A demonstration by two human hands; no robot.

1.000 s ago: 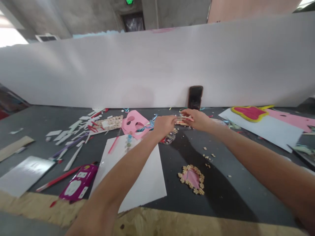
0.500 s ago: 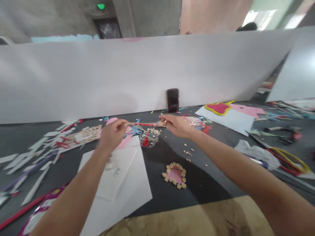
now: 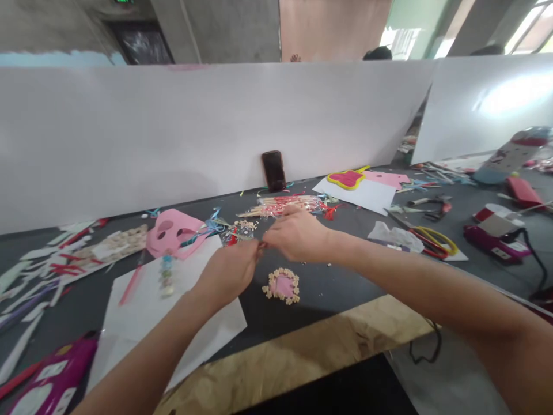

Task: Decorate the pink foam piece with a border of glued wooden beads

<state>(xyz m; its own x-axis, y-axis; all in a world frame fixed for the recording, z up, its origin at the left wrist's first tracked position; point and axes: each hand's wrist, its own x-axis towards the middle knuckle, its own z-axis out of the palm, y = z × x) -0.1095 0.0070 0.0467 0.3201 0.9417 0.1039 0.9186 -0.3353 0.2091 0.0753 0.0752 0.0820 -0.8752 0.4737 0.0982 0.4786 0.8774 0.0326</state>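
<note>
My left hand (image 3: pixel 233 268) and my right hand (image 3: pixel 298 233) meet over the table, both with fingers closed. A small reddish-brown bit of a thin stick (image 3: pixel 261 246) shows where the fingertips come together; the rest of it is hidden by the hands. Just below lies a pink piece (image 3: pixel 283 285) edged with small tan flower-shaped beads. Behind my right hand is a pack of thin sticks with red parts (image 3: pixel 298 202) in clear plastic. Beyond my left hand, a clear bag of small beads (image 3: pixel 237 233) lies on the table.
A phone (image 3: pixel 273 170) leans on the white partition (image 3: pixel 173 127). To the left are white paper (image 3: pixel 129 311), a pink mask-like cutout (image 3: pixel 173 233), and a purple glue gun (image 3: pixel 56 374). Scissors (image 3: pixel 436 242) and another purple glue gun (image 3: pixel 496 245) lie at right.
My hands have come together and nearer to me; earlier they were apart with the red-and-tan stick stretched between them. The view has shifted to the right.
</note>
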